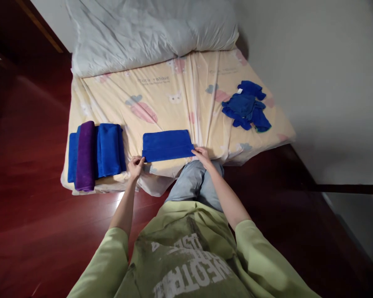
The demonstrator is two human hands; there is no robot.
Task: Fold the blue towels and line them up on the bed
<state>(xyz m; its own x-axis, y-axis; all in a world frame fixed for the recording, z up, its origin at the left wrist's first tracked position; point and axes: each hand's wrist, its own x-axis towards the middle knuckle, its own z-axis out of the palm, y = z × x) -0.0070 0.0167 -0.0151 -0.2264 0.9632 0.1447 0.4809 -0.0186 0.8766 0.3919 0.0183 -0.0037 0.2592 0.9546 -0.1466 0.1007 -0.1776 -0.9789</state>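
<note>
A blue cloth (167, 145) lies flat near the front edge of the bed, with a folded strip along its near side. My left hand (136, 166) pinches its near left corner. At the near right corner, my right hand (202, 155) holds the cloth between thumb and fingers. Left of my left hand are folded blue cloths (109, 150), with a rolled purple cloth (85, 155) lying across them. Several crumpled blue cloths (245, 105) form a loose heap toward the right side of the bed.
The bed (174, 99) has a pale yellow sheet with carrot and rabbit prints. A thick whitish quilt (152, 33) is bunched along its far side. A grey wall (313, 82) stands at the right, and dark red floor (27, 165) surrounds the front and left.
</note>
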